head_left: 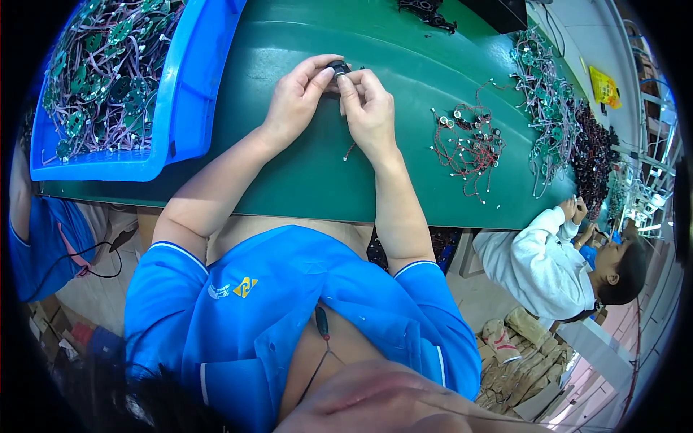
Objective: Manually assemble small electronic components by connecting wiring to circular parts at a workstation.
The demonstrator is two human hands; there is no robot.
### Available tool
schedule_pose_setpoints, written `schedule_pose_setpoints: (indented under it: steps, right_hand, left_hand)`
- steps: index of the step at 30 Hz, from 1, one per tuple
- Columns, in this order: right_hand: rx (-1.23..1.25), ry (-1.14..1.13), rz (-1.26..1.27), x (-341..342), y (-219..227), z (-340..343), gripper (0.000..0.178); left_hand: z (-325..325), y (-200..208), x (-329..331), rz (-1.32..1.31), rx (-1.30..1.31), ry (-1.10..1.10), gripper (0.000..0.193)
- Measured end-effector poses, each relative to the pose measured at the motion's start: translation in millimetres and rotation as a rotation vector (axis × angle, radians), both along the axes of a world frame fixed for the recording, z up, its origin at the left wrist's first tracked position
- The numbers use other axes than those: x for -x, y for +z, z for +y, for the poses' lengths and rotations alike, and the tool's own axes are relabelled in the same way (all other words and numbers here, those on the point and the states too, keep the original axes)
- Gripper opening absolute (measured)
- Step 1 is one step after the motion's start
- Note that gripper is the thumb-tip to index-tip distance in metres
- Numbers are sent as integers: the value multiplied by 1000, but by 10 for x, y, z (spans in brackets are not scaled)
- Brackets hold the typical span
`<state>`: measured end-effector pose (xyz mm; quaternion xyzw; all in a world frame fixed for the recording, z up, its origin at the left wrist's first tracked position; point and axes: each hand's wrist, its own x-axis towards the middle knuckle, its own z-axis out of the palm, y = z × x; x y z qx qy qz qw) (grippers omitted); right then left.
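Note:
Over the green table my left hand (298, 99) and my right hand (369, 108) meet, thumbs and fingertips closed around a small black round part (338, 68). A pale, shiny band shows on its side; its exact kind is too small to tell. Below my right palm a short piece of red wire (349, 151) shows against the table, its upper end hidden by the hand. To the right of my right hand lies a loose tangle of red and black wires (469, 148) with white plugs and small round metallic parts.
At the left stands a blue bin (162, 162) piled with green circuit boards and pinkish wires. More boards with wires (552, 108) and dark parts (595, 155) line the table's right side. Black pieces (427, 14) lie at the far edge. A person in a grey top (538, 263) sits at right.

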<state>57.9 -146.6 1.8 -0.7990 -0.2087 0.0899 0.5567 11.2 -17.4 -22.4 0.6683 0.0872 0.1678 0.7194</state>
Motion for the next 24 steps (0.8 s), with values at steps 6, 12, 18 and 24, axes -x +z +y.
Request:
schedule_pose_setpoints:
  steps: [6, 12, 18, 24]
  right_hand:
    - [21, 2, -31, -7, 20, -26, 8]
    - [68, 72, 14, -11, 104, -67, 10]
    - [49, 75, 64, 9, 85, -41, 11]
    - [17, 59, 105, 5, 77, -39, 12]
  left_hand:
    - [-31, 92, 17, -5, 95, -34, 26]
    - [-13, 95, 26, -23, 38, -32, 25]
    - [22, 103, 29, -13, -161, 17, 23]
    - [44, 98, -9, 54, -120, 13, 22]
